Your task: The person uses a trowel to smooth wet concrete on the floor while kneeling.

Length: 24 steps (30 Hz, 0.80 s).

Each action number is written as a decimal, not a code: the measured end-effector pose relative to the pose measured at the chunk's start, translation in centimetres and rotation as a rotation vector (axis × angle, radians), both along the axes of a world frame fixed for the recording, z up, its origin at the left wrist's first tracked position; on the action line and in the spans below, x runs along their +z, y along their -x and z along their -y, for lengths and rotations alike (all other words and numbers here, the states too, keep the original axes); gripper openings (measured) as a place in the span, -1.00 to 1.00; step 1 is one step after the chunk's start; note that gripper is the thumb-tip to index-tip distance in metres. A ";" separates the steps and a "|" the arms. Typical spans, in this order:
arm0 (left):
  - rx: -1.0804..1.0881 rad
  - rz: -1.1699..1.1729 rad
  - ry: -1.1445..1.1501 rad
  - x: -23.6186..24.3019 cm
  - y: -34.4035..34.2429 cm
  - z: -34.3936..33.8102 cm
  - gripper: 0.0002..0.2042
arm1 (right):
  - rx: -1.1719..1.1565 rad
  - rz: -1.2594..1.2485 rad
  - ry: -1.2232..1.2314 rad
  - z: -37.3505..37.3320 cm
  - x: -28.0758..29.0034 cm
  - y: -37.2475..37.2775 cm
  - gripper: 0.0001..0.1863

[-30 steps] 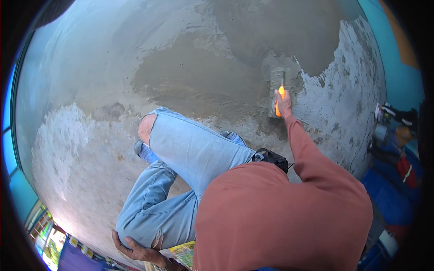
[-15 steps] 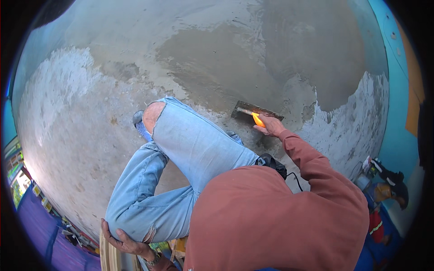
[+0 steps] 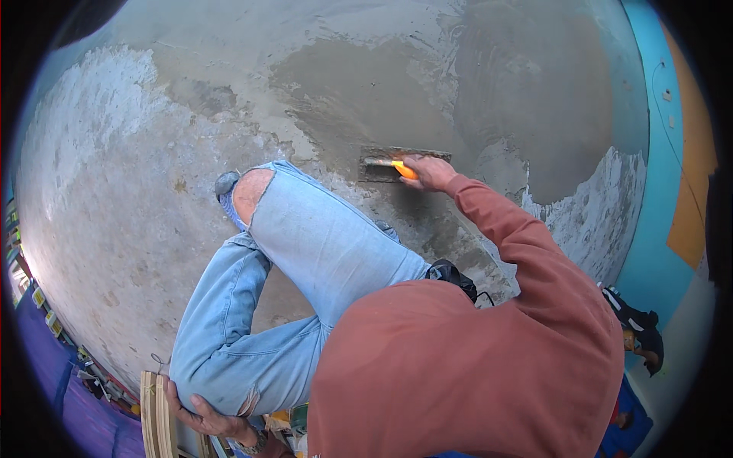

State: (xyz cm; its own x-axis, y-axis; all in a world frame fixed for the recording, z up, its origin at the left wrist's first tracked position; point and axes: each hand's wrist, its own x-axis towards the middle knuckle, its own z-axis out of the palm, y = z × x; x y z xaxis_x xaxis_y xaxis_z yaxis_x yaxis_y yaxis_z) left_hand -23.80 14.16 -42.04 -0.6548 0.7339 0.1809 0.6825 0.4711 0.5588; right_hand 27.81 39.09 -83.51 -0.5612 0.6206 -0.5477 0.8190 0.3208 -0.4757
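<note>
Right hand (image 3: 429,171), upper centre of frame, closed around the orange handle of a flat steel trowel (image 3: 403,162) lying on wet grey cement floor (image 3: 366,91). Left hand (image 3: 205,413), bottom left, fingers curled against the jeans-clad thigh (image 3: 229,366), beside pale wooden slats (image 3: 156,416). Dry, paler concrete (image 3: 114,198) fills the left; turquoise wall (image 3: 649,198) with an orange panel (image 3: 693,175) at right edge.

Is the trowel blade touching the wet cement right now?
Touching. The head view shows the trowel, gripped by the right hand, lying flat on the wet cement, no gap visible.
</note>
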 end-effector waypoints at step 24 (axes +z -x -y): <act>0.066 0.014 0.053 0.2 -0.6 -0.1 -0.49 | -0.573 -0.268 -0.112 -23.0 2.9 21.2 -0.38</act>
State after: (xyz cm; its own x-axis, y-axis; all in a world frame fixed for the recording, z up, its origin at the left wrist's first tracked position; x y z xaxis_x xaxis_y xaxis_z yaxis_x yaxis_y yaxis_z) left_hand -23.25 14.30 -41.85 -0.7046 0.6969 0.1337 0.6410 0.5442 0.5413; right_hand 6.58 62.08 -80.58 -0.2321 0.9079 -0.3490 0.7327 -0.0728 -0.6766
